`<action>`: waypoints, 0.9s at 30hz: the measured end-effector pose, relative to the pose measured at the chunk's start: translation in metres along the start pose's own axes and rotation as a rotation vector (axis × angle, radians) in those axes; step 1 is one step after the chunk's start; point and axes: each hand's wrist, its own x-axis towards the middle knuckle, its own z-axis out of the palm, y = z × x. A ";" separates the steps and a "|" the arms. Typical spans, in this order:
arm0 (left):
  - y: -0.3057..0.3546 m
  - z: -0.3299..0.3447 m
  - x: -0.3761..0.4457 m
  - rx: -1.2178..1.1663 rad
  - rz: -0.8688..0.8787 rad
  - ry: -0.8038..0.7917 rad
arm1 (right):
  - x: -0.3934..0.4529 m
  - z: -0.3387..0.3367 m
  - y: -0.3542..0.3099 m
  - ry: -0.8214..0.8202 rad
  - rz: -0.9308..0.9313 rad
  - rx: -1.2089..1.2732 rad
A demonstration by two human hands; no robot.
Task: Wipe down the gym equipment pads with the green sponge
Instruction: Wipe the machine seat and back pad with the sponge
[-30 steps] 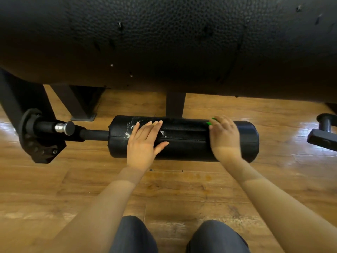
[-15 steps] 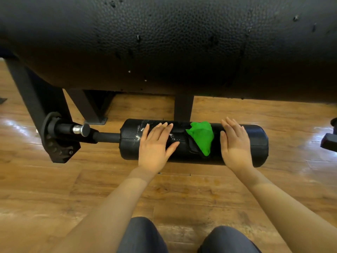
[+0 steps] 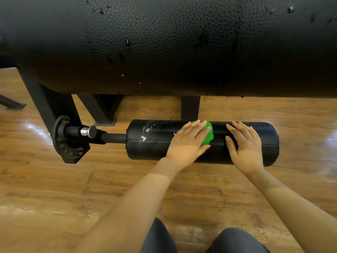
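L hand flat on sponge

No readable text, labels, brands or numbers anywhere in frame. Pads, frame and floor carry no legible markings.

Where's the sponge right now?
In the head view, the sponge lies on top of the roller pad near its middle, under the left hand, with the right hand beside it.
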 end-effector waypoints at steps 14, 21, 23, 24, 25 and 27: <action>-0.074 -0.003 -0.080 -0.052 -0.315 0.160 | -0.001 0.000 -0.006 0.029 0.043 0.027; -0.025 0.008 -0.045 -0.046 -0.192 0.158 | -0.002 0.000 -0.005 0.013 0.040 -0.003; -0.024 0.013 -0.043 -0.012 -0.164 0.169 | -0.002 0.001 -0.005 0.012 0.040 -0.004; -0.027 0.014 -0.045 -0.005 -0.153 0.171 | -0.002 0.001 -0.005 0.005 0.042 -0.001; -0.034 0.015 -0.048 -0.009 -0.151 0.168 | -0.001 0.000 -0.005 -0.003 0.043 0.002; -0.051 0.012 -0.058 -0.039 -0.207 0.167 | -0.001 -0.002 -0.006 -0.011 0.041 0.002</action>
